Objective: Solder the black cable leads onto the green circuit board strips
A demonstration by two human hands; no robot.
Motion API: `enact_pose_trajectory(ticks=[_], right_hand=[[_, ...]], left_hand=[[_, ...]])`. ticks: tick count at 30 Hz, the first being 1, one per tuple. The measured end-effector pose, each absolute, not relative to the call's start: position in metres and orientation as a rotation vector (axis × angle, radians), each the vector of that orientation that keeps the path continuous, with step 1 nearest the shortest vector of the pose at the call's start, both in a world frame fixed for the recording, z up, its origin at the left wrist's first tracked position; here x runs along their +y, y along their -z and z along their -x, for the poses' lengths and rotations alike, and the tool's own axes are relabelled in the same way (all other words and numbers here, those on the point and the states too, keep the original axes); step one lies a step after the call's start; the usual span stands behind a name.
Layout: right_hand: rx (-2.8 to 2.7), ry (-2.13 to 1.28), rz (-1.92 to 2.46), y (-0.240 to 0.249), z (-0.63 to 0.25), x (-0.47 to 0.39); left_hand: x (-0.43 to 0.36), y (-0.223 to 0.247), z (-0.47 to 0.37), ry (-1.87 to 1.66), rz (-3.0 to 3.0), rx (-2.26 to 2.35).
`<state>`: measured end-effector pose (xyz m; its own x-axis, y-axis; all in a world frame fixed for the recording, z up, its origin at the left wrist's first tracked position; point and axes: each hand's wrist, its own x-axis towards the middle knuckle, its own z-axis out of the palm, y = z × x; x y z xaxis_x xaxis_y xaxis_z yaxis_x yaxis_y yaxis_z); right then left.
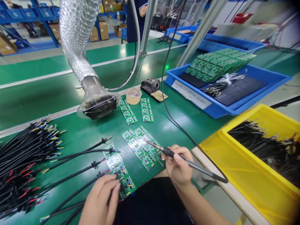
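Note:
My right hand is closed around a soldering iron like a pen, its tip pointing left over a panel of green circuit boards. The fingers of my left hand are bent together at a narrower circuit board strip, seemingly pinching a black cable by its end; the fingers partly hide it. Coloured wire ends lie over this strip. More black cables with grommets run from the left toward the strip. Two small board strips, one on the left and another on the right, lie farther back.
A pile of black cables covers the left. A fume extraction duct hangs over the green bench. Behind the boards are a tape roll and iron stand. A blue tray and yellow bin stand right.

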<state>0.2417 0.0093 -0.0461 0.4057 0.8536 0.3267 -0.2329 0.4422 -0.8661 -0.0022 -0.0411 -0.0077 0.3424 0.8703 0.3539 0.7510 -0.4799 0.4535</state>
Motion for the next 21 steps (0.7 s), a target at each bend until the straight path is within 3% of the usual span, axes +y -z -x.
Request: enact_pose_trajectory(ticks=[6, 17, 21], right_hand=[[-0.872, -0.816, 0.841, 0.043, -0.241, 0.01], [-0.995, -0.878, 0.784, 0.046, -0.246, 0.008], [-1.043, -0.936, 0.747, 0.048, -0.251, 0.007]], left_hand=[[-0.012, -0.002, 0.031, -0.818, -2.432, 1.603], [0.055, -0.004, 0.001, -0.378, -2.733, 1.363], [0.045, -0.019, 0.012, -0.639, -2.66, 1.344]])
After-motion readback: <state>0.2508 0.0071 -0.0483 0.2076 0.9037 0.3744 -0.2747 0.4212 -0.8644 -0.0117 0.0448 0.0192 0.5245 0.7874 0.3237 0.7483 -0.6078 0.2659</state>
